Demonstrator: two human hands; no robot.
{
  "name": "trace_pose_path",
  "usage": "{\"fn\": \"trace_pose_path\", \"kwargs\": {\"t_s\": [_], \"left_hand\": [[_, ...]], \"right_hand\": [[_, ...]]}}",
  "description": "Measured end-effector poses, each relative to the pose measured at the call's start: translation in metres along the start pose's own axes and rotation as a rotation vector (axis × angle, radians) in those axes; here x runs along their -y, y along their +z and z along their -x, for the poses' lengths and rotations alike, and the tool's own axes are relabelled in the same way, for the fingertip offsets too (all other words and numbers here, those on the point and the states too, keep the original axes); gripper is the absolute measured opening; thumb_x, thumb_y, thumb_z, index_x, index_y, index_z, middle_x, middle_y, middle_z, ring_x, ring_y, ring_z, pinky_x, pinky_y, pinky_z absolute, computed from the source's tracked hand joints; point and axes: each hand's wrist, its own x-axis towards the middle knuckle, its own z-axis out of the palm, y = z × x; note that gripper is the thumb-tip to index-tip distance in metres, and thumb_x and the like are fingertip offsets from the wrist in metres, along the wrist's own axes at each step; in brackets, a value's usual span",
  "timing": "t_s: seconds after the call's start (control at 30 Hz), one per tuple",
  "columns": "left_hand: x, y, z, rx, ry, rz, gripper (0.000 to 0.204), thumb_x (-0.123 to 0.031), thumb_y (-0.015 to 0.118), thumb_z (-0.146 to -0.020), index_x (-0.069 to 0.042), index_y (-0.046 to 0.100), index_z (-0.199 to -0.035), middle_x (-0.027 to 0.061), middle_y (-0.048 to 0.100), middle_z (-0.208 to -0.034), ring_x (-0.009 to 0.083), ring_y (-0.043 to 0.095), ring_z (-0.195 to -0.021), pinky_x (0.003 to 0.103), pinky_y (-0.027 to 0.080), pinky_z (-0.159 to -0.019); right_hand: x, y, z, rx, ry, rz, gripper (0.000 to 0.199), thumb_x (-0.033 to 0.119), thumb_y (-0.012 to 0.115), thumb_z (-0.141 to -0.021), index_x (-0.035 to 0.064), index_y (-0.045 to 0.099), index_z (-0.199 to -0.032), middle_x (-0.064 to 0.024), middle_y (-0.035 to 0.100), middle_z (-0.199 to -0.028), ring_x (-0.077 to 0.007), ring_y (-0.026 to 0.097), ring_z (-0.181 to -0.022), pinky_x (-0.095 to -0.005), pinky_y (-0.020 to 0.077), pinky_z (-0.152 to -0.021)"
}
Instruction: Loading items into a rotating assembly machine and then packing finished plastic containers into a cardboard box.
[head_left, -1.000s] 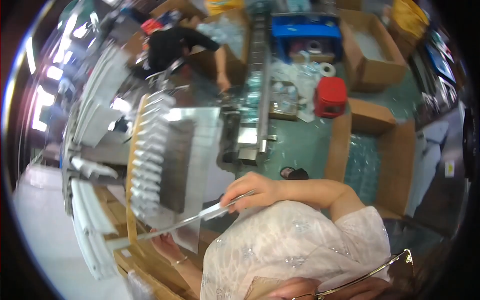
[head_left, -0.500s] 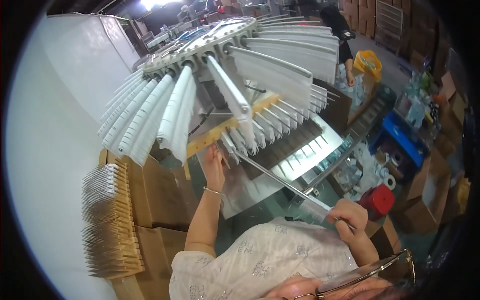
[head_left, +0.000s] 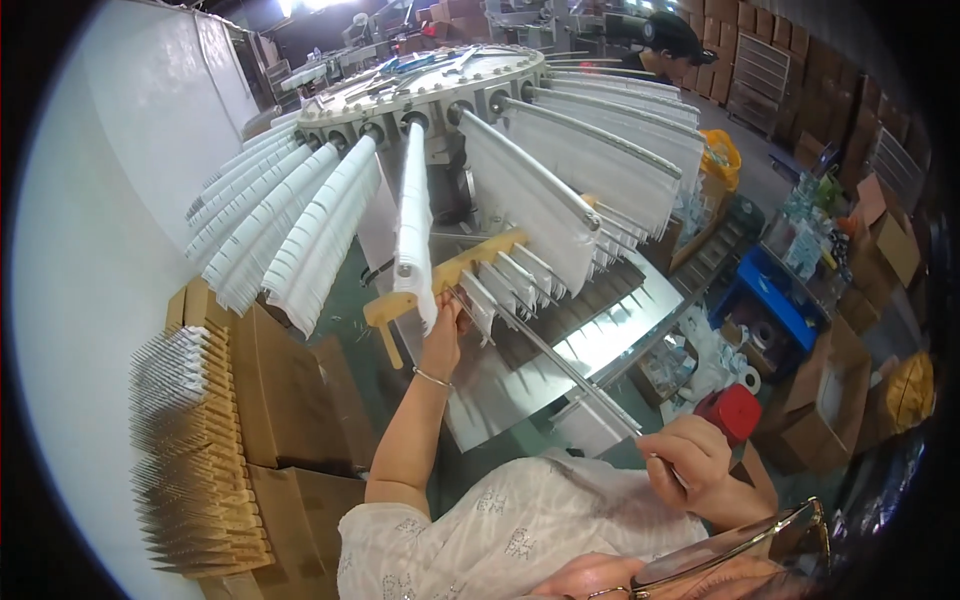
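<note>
Big round machine (head_left: 430, 85) fills the top, white panels fanning out from its rim, too many and too overlapped to count properly. Below the machine sits one wooden bar (head_left: 450, 275) with a row of white strips hanging off it. Left of the machine, two brown boxes (head_left: 290, 400) stacked with bundles. One long metal rod (head_left: 560, 365) runs from the bar down to the right hand (head_left: 690, 465), fingers clamped around its end. Left hand (head_left: 442, 335) pinches the rod's upper end, right by the bar.
</note>
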Motion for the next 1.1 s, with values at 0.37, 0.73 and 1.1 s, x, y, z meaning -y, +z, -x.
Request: {"fn": "trace_pose_path", "kwargs": {"t_s": [0.37,0.73,1.1], "left_hand": [[-0.001,-0.007,0.000,0.041,-0.007,-0.063,0.007,-0.008,0.044,-0.081,-0.008,0.049,-0.086,-0.0037,0.047,-0.066,0.0056,0.039,-0.046,0.019,0.028,-0.040],[-0.009,0.001,0.007,0.008,-0.014,-0.039,0.008,-0.007,0.045,-0.082,-0.007,0.052,-0.085,-0.0037,0.043,-0.059,0.0057,0.039,-0.045,0.018,0.028,-0.039],[-0.015,0.023,0.039,0.137,-0.039,-0.188,0.026,-0.010,0.045,-0.080,0.000,0.051,-0.103,-0.0040,0.042,-0.061,0.0035,0.035,-0.047,0.018,0.027,-0.041]], "right_hand": [[-0.009,0.022,0.051,-0.288,0.119,-0.161,0.011,0.004,0.049,-0.073,-0.0022,0.056,-0.078,-0.0056,0.053,-0.056,-0.0160,0.049,-0.046,-0.0263,0.0380,-0.042],[0.013,0.007,-0.009,-0.066,0.002,0.064,0.018,-0.002,0.056,-0.059,-0.0017,0.058,-0.077,-0.0066,0.052,-0.059,-0.0193,0.050,-0.047,-0.0280,0.0380,-0.043],[0.004,0.007,0.031,-0.198,0.006,0.033,0.016,-0.003,0.053,-0.059,-0.0017,0.057,-0.075,-0.0070,0.050,-0.058,-0.0201,0.047,-0.045,-0.0278,0.0372,-0.042]]}}
